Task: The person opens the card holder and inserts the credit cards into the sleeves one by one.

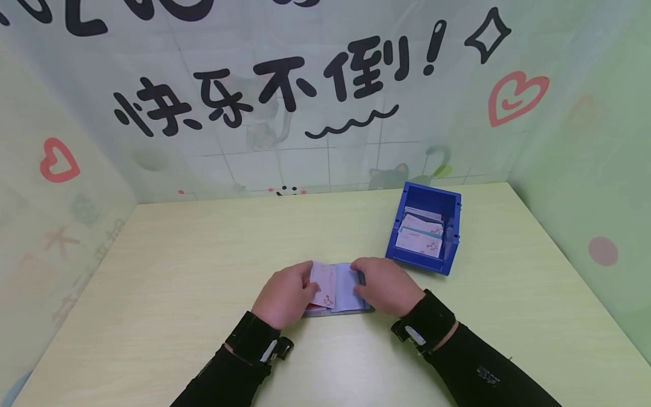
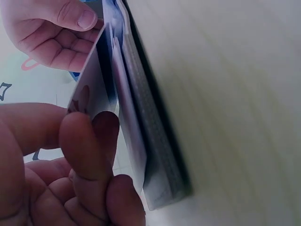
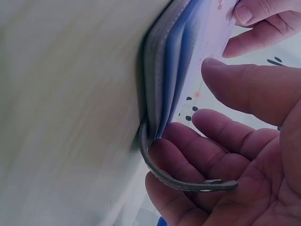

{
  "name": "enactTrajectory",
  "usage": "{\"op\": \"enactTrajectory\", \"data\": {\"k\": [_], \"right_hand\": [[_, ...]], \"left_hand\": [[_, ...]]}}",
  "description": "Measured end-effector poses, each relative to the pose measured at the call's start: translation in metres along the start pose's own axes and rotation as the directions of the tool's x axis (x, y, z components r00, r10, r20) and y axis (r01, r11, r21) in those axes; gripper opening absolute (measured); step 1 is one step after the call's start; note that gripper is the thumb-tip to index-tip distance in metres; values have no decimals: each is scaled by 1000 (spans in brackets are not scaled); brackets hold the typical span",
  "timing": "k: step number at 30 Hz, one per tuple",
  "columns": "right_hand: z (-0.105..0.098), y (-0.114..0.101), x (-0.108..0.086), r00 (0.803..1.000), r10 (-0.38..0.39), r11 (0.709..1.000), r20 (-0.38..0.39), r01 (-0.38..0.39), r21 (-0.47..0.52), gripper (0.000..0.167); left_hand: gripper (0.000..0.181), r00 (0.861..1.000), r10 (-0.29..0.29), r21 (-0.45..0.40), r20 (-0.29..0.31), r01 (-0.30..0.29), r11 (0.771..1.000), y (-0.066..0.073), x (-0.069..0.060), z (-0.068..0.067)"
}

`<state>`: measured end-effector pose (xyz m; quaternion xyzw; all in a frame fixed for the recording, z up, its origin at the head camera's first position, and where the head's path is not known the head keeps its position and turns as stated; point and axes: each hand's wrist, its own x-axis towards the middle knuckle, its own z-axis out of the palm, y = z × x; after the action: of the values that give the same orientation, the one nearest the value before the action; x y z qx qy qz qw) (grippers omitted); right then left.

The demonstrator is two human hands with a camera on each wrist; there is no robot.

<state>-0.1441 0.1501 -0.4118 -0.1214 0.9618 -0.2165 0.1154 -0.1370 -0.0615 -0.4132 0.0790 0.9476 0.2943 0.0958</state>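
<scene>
A card holder lies open on the table, with bluish clear sleeves and a grey stitched cover. My left hand pinches the left edge of a pale pink card with a flower print, raised at a slant over the holder's left half. In the left wrist view, thumb and finger meet on that card. My right hand holds the holder's right edge, thumb over the sleeves. A grey strap with a metal snap sticks out beside the right fingers.
A blue plastic box stands behind my right hand, with several similar printed cards in it. The light wooden table ends at a printed cloth backdrop at the back and sides.
</scene>
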Motion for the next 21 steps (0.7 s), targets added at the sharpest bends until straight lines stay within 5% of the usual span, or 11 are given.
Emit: {"op": "enactTrajectory", "data": {"k": [12,17,21], "right_hand": [[-2,-1,-1,1000,-29,1000,-10,29,-12,34],[-1,1,0,999,-39,999,-7,39,-17,37],[-1,1,-1,998,-54,998,-12,54,-22,38]], "left_hand": [[14,995,97,-9,23,-97,995,3,-1,2],[25,994,110,5,18,-110,994,4,-2,4],[16,988,152,23,24,-153,988,4,-1,5]]}}
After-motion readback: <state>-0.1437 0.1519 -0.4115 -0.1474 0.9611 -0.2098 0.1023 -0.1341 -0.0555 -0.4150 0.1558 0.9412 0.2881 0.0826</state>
